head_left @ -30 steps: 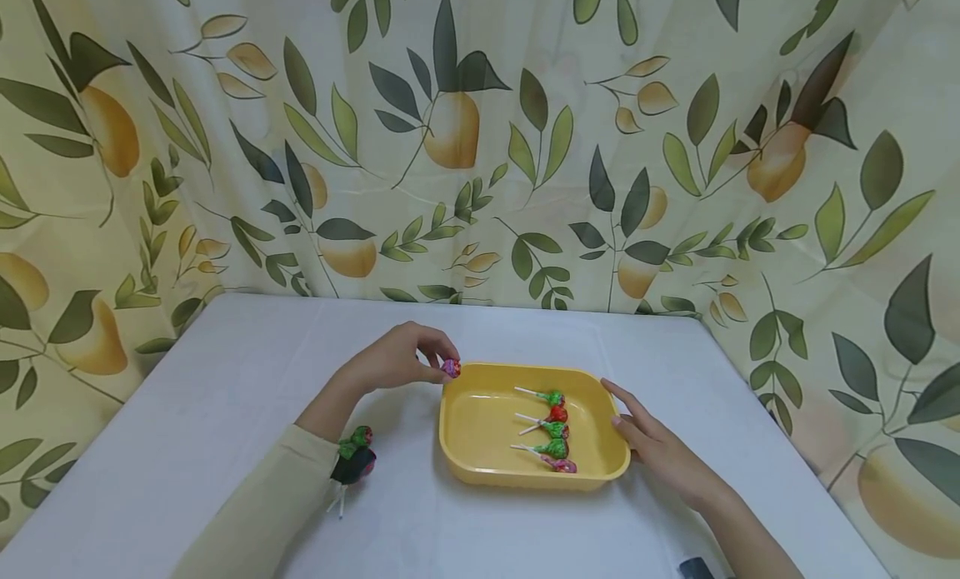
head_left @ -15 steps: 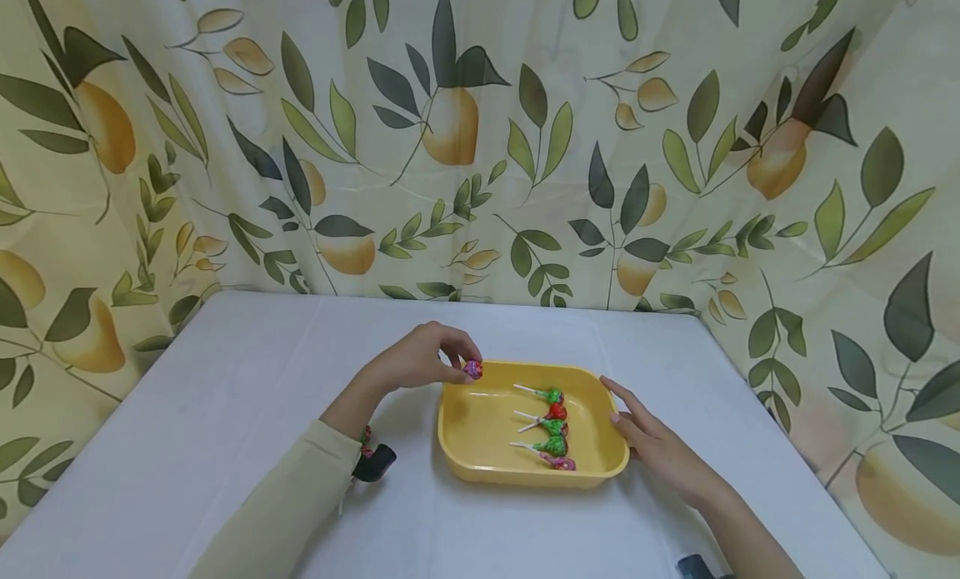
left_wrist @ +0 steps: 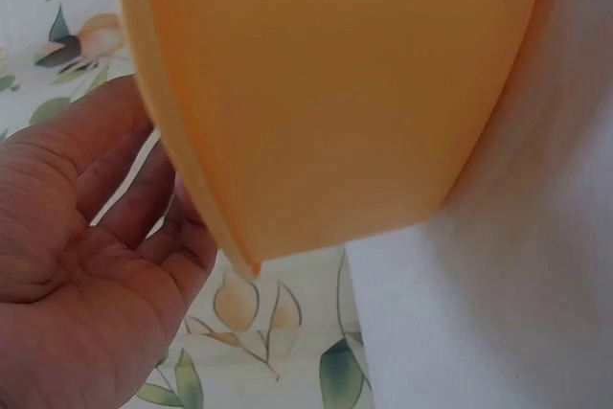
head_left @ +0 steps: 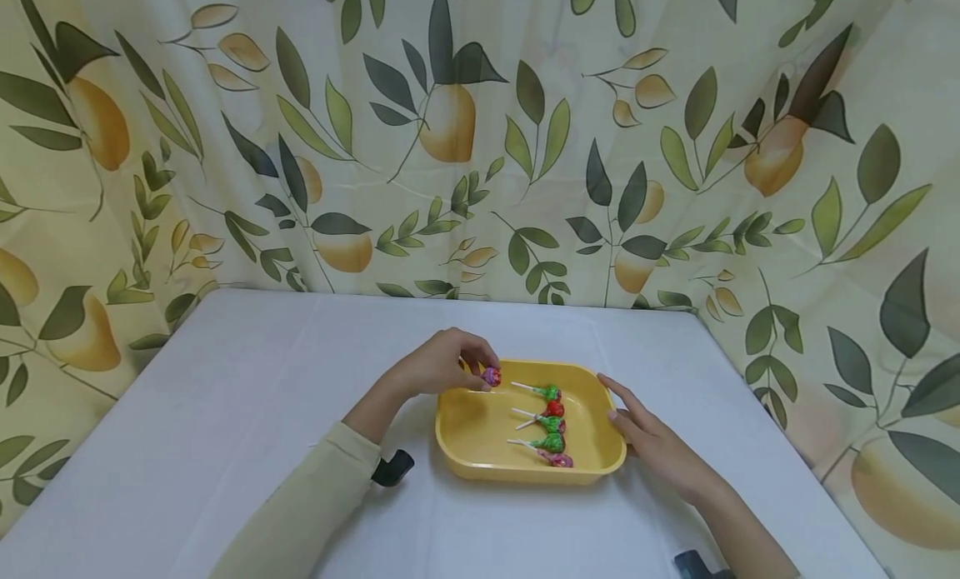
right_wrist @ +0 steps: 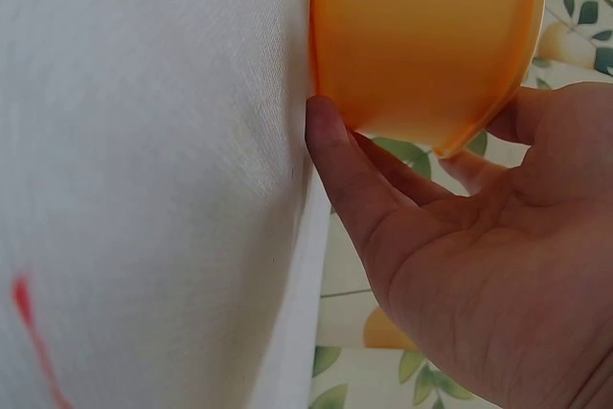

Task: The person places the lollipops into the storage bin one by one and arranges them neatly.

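Observation:
In the head view my left hand [head_left: 448, 361] pinches a purple-and-red lollipop [head_left: 492, 376] over the left part of a yellow tray [head_left: 525, 474]. Its stick is hidden by the hand. The left wrist view shows the left hand [left_wrist: 105, 237] beside the tray's outer wall [left_wrist: 354, 93], which hides the fingertips and the lollipop. My right hand [head_left: 660, 443] holds the tray's right end, thumb at the rim. Inside the tray, green lollipops [head_left: 553, 443], a red one [head_left: 554, 408] and a pink one [head_left: 557, 460] lie in a column, sticks pointing left.
A white cloth [head_left: 247, 379] covers the table. Behind it hangs a fruit-and-leaf patterned curtain [head_left: 480, 187]. A black wrist device [head_left: 393, 468] sits under the left sleeve [head_left: 307, 504]; another dark device [head_left: 692, 564] is at the right wrist.
My left hand has moved right with the lollipop, from the tray's left rim to over its inside. The lollipops left of the tray are now hidden behind the left forearm. The right hand stays put.

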